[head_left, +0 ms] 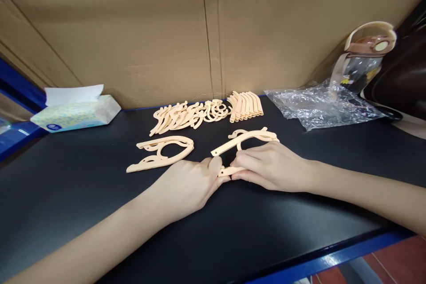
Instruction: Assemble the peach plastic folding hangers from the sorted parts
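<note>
A cream plastic folding hanger (244,141) is between my two hands, its upper arm stretching up past them. My right hand (271,166) is closed around the hanger's lower arm, hiding part of it. At that arm's end, next to a small hole, my left hand (196,182) is closed in a pinch; whatever lies between its fingertips is mostly hidden. Another folded hanger (179,157) lies on the black table just beyond my left hand. Further back are a heap of loose curved hanger pieces (173,117) and a neat row of hanger arms (246,105).
On the left stands a tissue pack (78,113) with a sheet sticking out. Crumpled clear plastic bags (319,104) lie at the back right, beside a handled water bottle (361,64). A cardboard wall (133,31) closes off the back of the black table (66,195).
</note>
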Demonstrator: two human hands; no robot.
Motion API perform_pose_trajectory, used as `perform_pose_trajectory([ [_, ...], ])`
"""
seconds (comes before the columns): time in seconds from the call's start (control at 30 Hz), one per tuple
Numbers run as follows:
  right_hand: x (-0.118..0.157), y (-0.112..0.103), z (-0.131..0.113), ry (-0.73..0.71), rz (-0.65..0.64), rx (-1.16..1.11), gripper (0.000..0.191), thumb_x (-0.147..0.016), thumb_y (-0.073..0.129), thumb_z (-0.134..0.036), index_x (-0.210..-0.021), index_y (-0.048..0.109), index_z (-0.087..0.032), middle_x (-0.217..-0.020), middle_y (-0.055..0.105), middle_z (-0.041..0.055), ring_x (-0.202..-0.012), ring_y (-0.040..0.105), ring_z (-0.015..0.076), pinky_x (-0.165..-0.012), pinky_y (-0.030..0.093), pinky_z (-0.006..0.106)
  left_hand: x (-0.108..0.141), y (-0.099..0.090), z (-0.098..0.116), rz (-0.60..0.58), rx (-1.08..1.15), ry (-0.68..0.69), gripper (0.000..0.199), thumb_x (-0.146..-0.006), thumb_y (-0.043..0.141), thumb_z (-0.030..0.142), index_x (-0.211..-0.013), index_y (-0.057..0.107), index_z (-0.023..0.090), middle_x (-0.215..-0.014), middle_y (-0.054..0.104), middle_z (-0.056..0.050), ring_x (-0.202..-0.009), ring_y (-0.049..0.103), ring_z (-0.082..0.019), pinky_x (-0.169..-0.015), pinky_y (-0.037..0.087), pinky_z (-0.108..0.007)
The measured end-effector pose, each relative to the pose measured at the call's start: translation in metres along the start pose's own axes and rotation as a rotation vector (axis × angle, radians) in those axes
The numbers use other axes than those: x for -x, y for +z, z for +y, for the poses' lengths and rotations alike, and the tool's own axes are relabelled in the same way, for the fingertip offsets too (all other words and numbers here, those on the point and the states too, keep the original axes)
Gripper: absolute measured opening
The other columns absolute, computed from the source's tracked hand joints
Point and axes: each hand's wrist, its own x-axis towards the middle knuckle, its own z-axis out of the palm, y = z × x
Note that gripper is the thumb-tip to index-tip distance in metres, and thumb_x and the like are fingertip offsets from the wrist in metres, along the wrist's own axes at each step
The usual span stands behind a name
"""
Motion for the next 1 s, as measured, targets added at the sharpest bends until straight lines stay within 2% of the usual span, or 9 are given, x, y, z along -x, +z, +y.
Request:
perform_pose_trajectory([
  [0.2, -0.0015, -0.0017, 0.0004, 0.033, -0.053, -0.086, 0.028, -0.098, 0.035, -0.034, -0.091, 0.055, -0.016, -0.079, 0.064, 0.0033, -0.067, 0.059, 0.0128, -0.058, 0.038, 0.024, 0.0004, 0.0019, 0.0008, 0.081, -0.064, 0.009, 0.026, -0.096, 0.034, 0.027, -0.075, 0.046, 0.017, -0.057, 0.055, 0.001, -0.044, 0.057, -0.017, -0.038, 0.032, -0.026],
  [0.37, -0.0026, -0.0018, 0.0016, 0.036, -0.037, -0.118, 0.028, -0.098, 0.035, -0.034, -0.089, 0.054, -0.016, -0.078, 0.064, 0.0030, -0.065, 0.057, 0.0127, -0.057, 0.037, 0.024, 0.0007, 0.0027, -0.0003, 0.171, -0.117, 0.029, 0.025, -0.095, 0.036, 0.028, -0.076, 0.048, 0.016, -0.060, 0.057, -0.001, -0.047, 0.059, -0.019, -0.039, 0.033, -0.027],
  [0.53, -0.0021, -0.0001, 0.0020, 0.017, -0.019, -0.069, 0.029, -0.097, 0.035, -0.034, -0.087, 0.054, -0.016, -0.073, 0.061, 0.0018, -0.062, 0.054, 0.0125, -0.056, 0.034, 0.024, 0.0005, 0.0018, -0.0010, 0.155, -0.092, 0.027, 0.023, -0.094, 0.040, 0.029, -0.077, 0.047, 0.016, -0.059, 0.057, 0.000, -0.045, 0.058, -0.016, -0.041, 0.032, -0.026],
  [1.0, -0.0023, -0.0011, 0.0022, 0.026, -0.046, -0.115, 0.026, -0.097, 0.035, -0.032, -0.088, 0.053, -0.016, -0.075, 0.062, 0.0021, -0.061, 0.055, 0.0117, -0.056, 0.033, 0.023, 0.0020, 0.0021, -0.0005, 0.149, -0.133, 0.047, 0.024, -0.095, 0.036, 0.027, -0.078, 0.048, 0.015, -0.060, 0.056, -0.001, -0.044, 0.058, -0.017, -0.038, 0.031, -0.027],
])
